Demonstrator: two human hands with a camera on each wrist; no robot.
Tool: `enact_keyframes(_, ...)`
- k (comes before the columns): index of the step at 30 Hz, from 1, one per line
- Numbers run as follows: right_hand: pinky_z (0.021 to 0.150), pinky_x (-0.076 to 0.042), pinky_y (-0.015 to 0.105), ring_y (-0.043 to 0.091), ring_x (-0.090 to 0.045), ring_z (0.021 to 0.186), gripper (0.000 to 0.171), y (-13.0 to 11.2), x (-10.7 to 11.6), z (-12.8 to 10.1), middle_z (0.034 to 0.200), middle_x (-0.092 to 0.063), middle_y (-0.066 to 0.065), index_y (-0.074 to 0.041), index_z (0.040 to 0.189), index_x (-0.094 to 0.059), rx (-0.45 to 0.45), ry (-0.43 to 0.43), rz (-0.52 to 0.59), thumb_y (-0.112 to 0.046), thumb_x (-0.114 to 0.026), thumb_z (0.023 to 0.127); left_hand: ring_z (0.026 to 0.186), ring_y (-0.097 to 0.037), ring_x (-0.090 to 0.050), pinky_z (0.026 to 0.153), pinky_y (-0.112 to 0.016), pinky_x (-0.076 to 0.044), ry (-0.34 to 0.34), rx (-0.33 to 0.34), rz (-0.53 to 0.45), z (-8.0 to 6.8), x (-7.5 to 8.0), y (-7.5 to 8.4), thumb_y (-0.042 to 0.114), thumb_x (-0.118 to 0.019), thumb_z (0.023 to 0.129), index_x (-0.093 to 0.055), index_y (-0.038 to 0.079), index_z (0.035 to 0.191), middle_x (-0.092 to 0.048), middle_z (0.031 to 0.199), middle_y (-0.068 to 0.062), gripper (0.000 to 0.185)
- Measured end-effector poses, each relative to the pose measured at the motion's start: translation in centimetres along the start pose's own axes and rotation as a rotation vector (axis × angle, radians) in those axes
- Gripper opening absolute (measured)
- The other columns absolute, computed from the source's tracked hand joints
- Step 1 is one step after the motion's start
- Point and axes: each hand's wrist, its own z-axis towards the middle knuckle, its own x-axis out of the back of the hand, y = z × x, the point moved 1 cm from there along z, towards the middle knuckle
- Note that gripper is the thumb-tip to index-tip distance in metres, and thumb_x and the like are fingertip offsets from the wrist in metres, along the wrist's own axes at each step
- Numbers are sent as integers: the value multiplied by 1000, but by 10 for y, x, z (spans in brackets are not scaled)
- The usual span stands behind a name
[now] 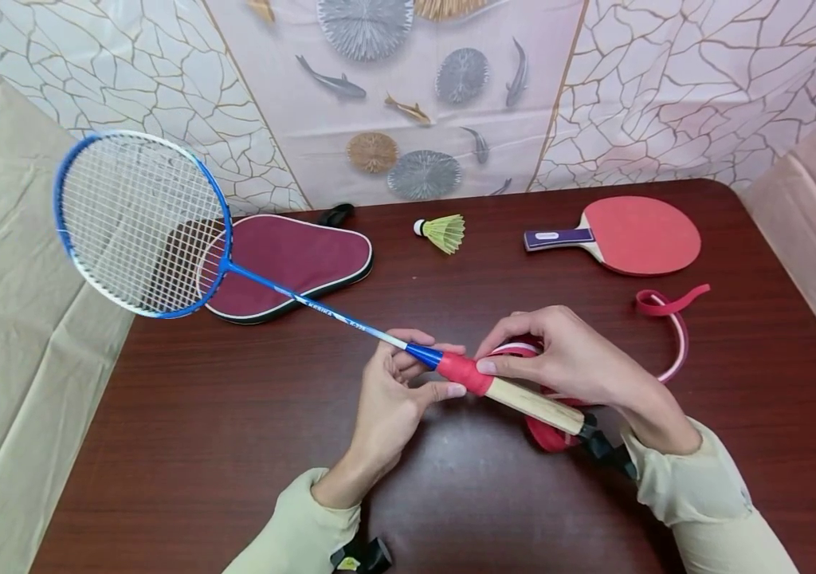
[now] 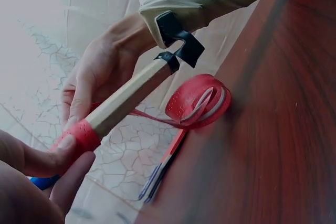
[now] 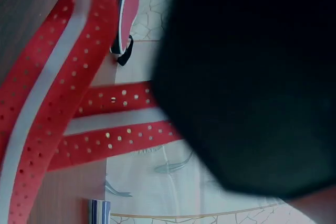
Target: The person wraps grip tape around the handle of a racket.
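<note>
At the lower middle of the frame, the left hand (image 1: 388, 410) pinches the badminton racket (image 1: 332, 309) at its red wrap (image 1: 464, 375); the right hand's (image 1: 580, 363) grip pinches the tape at that wrap. The bare wood (image 1: 533, 404) runs from there to the lower right, nearer the right hand. A coil of loose tape (image 1: 550, 437) shows beyond it. The shaft slants to the upper left, its strung head overlapping the maroon case (image 1: 293, 247).
</note>
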Motion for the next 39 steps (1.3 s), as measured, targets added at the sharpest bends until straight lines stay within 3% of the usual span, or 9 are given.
enact_keyframes(6,61,-47,24,7,-59,73,16,-3,-5,3,83,-66,-16,-29,89,-75,17,26,-55,-24,-85,78,116,-33,-58,87,-35,-54,-93,68,-115,1,1,-2,-17,-68,80,-34,10,127,-59,127,-16,64)
enact_keyframes(11,62,-47,24,6,-57,73,19,-5,-14,4,80,-64,-17,-32,82,-72,51,11,-63,-29,-88,73,112,-36,-57,89,-36,-54,-151,80,-147,2,1,1,-13,-67,84,-32,9,126,-57,124,-20,59)
enact_keyframes(16,62,-46,23,5,-56,72,19,-7,-15,2,78,-63,-17,-33,81,-71,64,21,-68,-31,-88,73,109,-36,-60,86,-34,-55,-143,93,-132,3,-1,2,-8,-69,86,-33,2,121,-63,120,-21,52)
enact_keyframes(23,61,-47,23,5,-57,72,20,-4,-14,2,79,-64,-17,-32,83,-71,51,21,-61,-32,-88,72,108,-35,-62,84,-33,-55,-109,112,-90,3,0,1,-6,-71,86,-38,6,116,-64,117,-23,46)
enact_keyframes(27,60,-46,23,5,-57,71,21,-4,-14,3,79,-64,-17,-31,83,-72,43,21,-70,-31,-89,71,103,-34,-64,74,-30,-56,-96,112,-62,3,1,2,-4,-71,86,-37,0,117,-65,115,-20,47)
enact_keyframes(32,62,-47,23,5,-58,73,20,-3,-12,3,80,-65,-17,-31,84,-72,49,11,-55,-30,-88,72,101,-38,-64,80,-45,-57,-99,102,-106,3,1,3,-8,-71,85,-39,1,113,-66,113,-20,44)
enact_keyframes(39,63,-48,25,7,-60,76,17,-1,-4,1,84,-68,-17,-29,92,-77,86,-45,-10,-21,-84,79,106,-36,-62,82,-43,-56,-92,70,-97,3,2,3,-8,-71,85,-40,2,112,-66,115,-19,43)
